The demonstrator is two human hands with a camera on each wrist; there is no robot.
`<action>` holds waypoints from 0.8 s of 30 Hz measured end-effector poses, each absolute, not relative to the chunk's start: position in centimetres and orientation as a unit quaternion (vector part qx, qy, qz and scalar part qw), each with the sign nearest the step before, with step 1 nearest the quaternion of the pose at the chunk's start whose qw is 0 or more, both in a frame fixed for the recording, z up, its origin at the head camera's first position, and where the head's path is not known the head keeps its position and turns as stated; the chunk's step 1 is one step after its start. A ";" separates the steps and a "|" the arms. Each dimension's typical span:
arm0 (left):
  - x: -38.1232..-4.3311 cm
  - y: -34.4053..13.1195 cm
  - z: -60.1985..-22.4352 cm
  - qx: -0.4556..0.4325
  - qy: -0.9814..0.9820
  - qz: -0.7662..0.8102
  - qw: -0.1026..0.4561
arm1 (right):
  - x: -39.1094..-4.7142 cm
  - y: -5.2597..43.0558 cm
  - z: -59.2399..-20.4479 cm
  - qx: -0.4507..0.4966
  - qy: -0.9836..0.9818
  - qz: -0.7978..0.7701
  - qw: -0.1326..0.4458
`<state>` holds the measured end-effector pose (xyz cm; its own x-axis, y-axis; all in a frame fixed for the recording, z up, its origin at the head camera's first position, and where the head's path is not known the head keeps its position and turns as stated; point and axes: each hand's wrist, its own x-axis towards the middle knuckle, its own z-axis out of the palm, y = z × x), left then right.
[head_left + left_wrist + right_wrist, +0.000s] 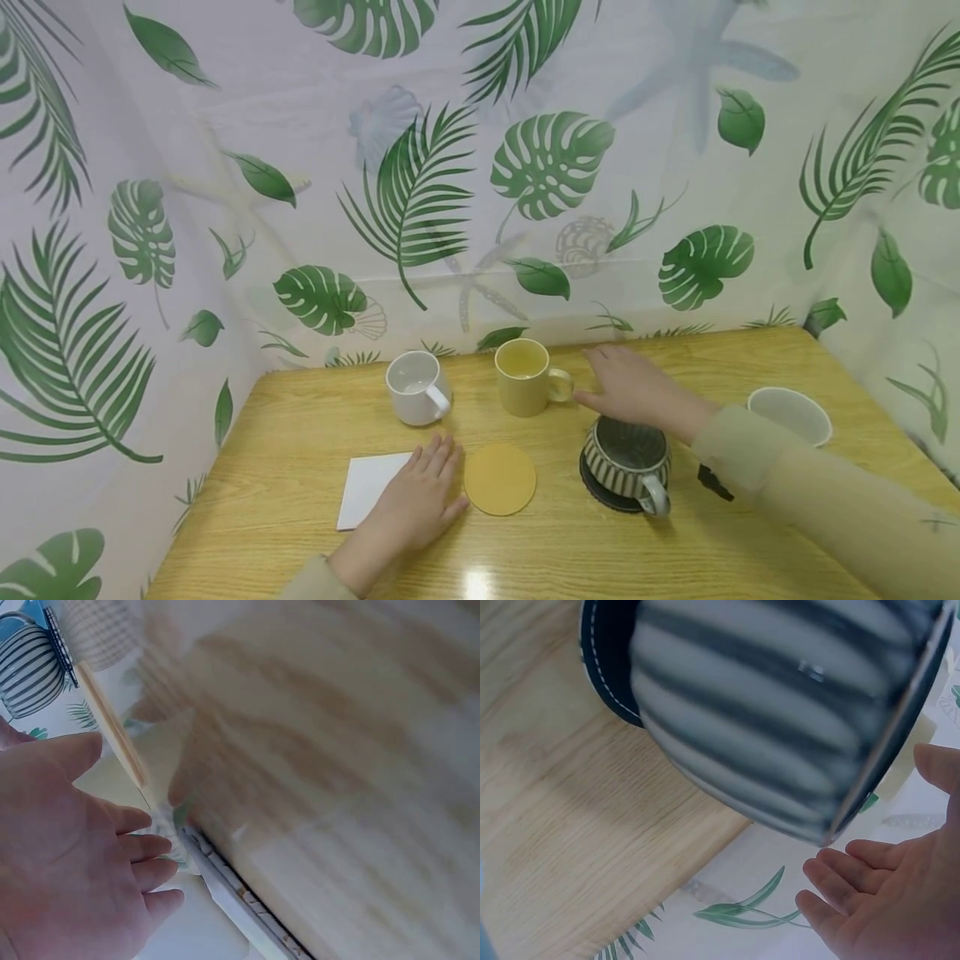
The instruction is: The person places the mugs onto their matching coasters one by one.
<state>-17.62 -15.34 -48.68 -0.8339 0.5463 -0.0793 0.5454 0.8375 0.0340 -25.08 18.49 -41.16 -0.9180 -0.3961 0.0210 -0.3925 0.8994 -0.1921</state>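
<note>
My left hand [420, 492] is low at the table, its fingers extended over the right edge of a white square coaster [367, 487]. Just right of it lies a yellow round coaster [500, 479]. Above and behind a striped cup [626, 458] reaches my right hand [637, 390], fingers extended, thumb close to the handle of a yellow mug [522, 387]; whether they touch, I cannot tell. The striped cup stands on a dark round coaster [600, 492], handle toward me. In the right wrist view, the right palm [900, 900] is bare beyond that cup's rim.
A white mug [416, 392] stands at the back left, left of the yellow mug. Under my right forearm are a white bowl-like vessel [791, 412], partly hidden, and a small dark object [716, 483]. A leaf-printed cloth [450, 208] rises behind the wooden table [555, 550].
</note>
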 end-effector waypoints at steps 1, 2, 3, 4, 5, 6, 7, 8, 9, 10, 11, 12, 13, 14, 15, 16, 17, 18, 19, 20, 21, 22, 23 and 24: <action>-17.6 -15.3 -48.7 0.285 0.958 0.002 0.044 | -25.1 18.4 -41.2 -0.202 0.975 -0.096 0.011; -17.6 -15.3 -48.7 0.284 0.958 0.001 0.045 | -25.2 18.4 -41.3 -0.201 0.975 -0.096 0.013; -17.6 -15.3 -48.7 0.285 0.957 -0.001 0.046 | -25.3 18.3 -41.4 -0.200 0.975 -0.094 0.014; -17.6 -15.3 -48.7 0.286 0.957 -0.003 0.044 | -25.4 18.3 -41.4 -0.199 0.976 -0.092 0.015; -17.6 -15.2 -48.7 0.287 0.957 -0.004 0.044 | -25.4 18.2 -41.6 -0.199 0.976 -0.091 0.016; -17.6 -15.2 -48.7 0.288 0.957 -0.007 0.043 | -25.5 18.2 -41.7 -0.198 0.976 -0.090 0.016; -17.6 -15.2 -48.8 0.289 0.956 -0.009 0.044 | -25.7 18.2 -41.8 -0.198 0.976 -0.086 0.017; -17.6 -15.2 -48.8 0.291 0.956 -0.011 0.044 | -25.8 18.2 -41.9 -0.199 0.976 -0.084 0.018; -17.7 -15.1 -48.9 0.293 0.955 -0.012 0.043 | -25.9 18.2 -42.1 -0.199 0.976 -0.081 0.018; -17.7 -15.1 -49.0 0.294 0.955 -0.015 0.041 | -26.1 18.2 -42.3 -0.199 0.977 -0.079 0.018; -17.7 -15.0 -49.1 0.295 0.954 -0.016 0.042 | -26.2 18.1 -42.4 -0.200 0.977 -0.077 0.018; -17.8 -14.9 -49.1 0.296 0.954 -0.019 0.042 | -26.4 18.1 -42.6 -0.201 0.977 -0.075 0.019; -17.8 -14.9 -49.1 0.297 0.954 -0.021 0.042 | -26.4 18.1 -42.6 -0.201 0.977 -0.074 0.020; -17.8 -14.8 -49.1 0.298 0.953 -0.023 0.041 | -26.5 18.0 -42.7 -0.201 0.977 -0.074 0.021; -17.8 -14.7 -49.1 0.299 0.953 -0.025 0.040 | -26.6 17.9 -42.7 -0.201 0.977 -0.073 0.022; -17.8 -14.6 -49.0 0.299 0.953 -0.026 0.041 | -26.6 17.9 -42.7 -0.201 0.977 -0.074 0.024; -17.7 -14.6 -49.0 0.300 0.953 -0.028 0.041 | -26.6 17.8 -42.7 -0.200 0.977 -0.074 0.026; -17.7 -14.5 -49.0 0.300 0.953 -0.030 0.042 | -26.7 17.8 -42.8 -0.199 0.977 -0.076 0.027; -17.8 -14.5 -49.0 0.300 0.953 -0.030 0.042 | -26.8 17.7 -42.7 -0.199 0.977 -0.074 0.029; -17.8 -14.5 -48.9 0.299 0.953 -0.031 0.043 | -26.9 17.7 -42.8 -0.199 0.977 -0.073 0.030; -17.7 -14.5 -48.9 0.299 0.953 -0.031 0.045 | -27.0 17.6 -42.9 -0.199 0.977 -0.075 0.029; -17.7 -14.5 -48.9 0.299 0.953 -0.032 0.046 | -27.1 17.6 -42.9 -0.198 0.977 -0.076 0.030; -17.8 -14.5 -49.0 0.298 0.953 -0.034 0.046 | -27.1 17.5 -42.9 -0.197 0.977 -0.078 0.029; -17.8 -14.4 -49.0 0.298 0.953 -0.035 0.047 | -27.2 17.4 -42.8 -0.197 0.977 -0.076 0.029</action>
